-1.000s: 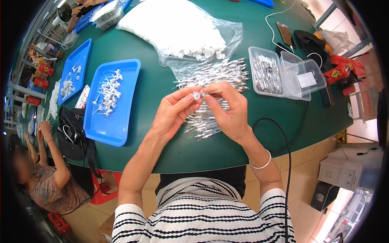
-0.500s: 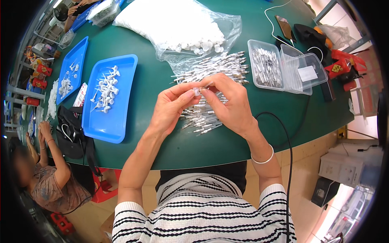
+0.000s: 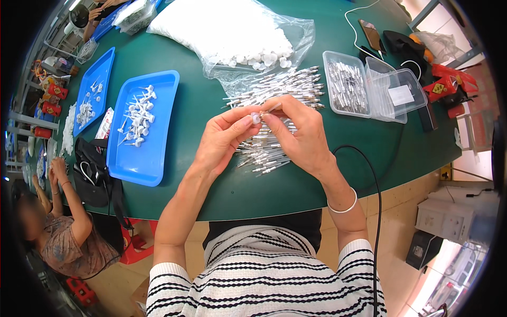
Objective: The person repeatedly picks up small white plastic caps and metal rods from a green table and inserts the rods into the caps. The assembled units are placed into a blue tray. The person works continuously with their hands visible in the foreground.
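Table [image 3: 253, 203] green, rods [image 3: 288, 89] heaped atop; floor [image 3: 392, 216] beige, tiled.

Left forearm [image 3: 182, 214] and right forearm [image 3: 338, 193] bare, slanting up and inward from below, elbows spread wide, so that the hands nearly meet at the body's midline. Left hand [image 3: 222, 140] in a tight pinch, left thumb [image 3: 240, 127] pressed toward the bent index finger, lower fingers curled beneath, left wrist [image 3: 205, 171] roughly in line with the forearm. Right hand [image 3: 302, 136] just beside it, back partly upward, index finger arched and right thumb [image 3: 277, 129] brought up under it, fingertips closed in a pinch.
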The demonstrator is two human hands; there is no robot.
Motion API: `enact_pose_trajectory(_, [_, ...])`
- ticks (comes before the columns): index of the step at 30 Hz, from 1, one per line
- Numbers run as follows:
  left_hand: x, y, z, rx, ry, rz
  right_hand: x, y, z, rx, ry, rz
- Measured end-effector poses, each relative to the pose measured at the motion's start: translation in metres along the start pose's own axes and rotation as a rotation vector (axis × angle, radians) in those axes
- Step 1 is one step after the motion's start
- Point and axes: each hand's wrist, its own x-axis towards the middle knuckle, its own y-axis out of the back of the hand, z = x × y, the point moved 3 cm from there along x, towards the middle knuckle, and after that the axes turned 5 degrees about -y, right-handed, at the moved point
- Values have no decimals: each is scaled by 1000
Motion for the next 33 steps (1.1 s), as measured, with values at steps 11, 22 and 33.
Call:
enact_pose_trajectory(11, [0,-2,-1,19,0,16,0,1,1,19,-13,6])
enact_pose_trajectory(22, [1,-1,-3,-5,20,19,-1,1,1,-4,-10,6])
enact_pose_trajectory(33, [0,0,-3,121,-44,13,2,1,1,-36,-17,-37])
